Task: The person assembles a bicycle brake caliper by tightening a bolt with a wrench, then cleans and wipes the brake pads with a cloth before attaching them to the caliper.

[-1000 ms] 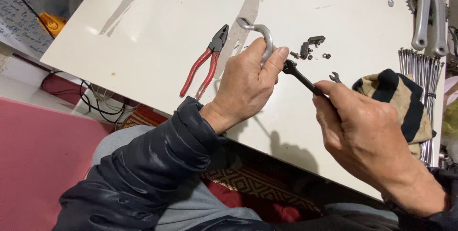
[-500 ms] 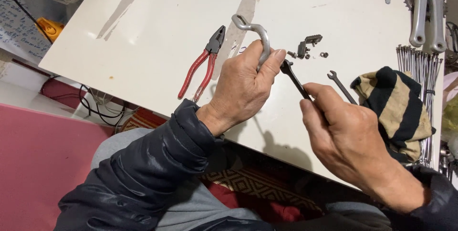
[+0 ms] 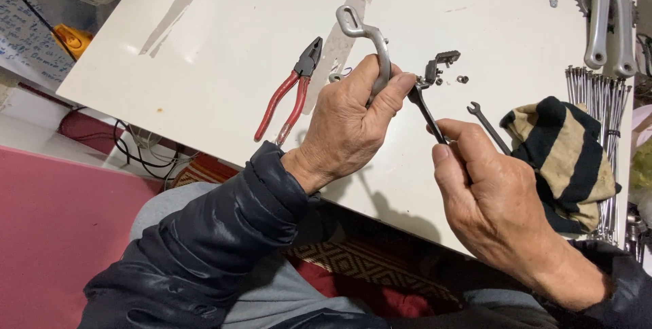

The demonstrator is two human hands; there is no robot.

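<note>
My left hand [image 3: 353,122] grips a curved grey metal bracket [image 3: 367,37] with a slotted end, held above the white table [image 3: 204,50]. My right hand [image 3: 489,200] holds a small dark spanner [image 3: 426,112]. Its head meets the lower end of the bracket next to my left thumb. A second small spanner [image 3: 490,127] lies on the table just past my right fingers. Small dark metal parts and a nut [image 3: 445,64] lie beyond the bracket.
Red-handled pliers [image 3: 288,93] lie left of my left hand. A striped black and tan cloth [image 3: 567,156] sits at the right, with a bundle of thin metal spokes [image 3: 601,91] and grey crank arms [image 3: 608,20] beyond it. Cables hang below the table's front edge.
My right hand has slid down and back along the spanner, uncovering the second spanner on the table. My left hand keeps its hold on the bracket.
</note>
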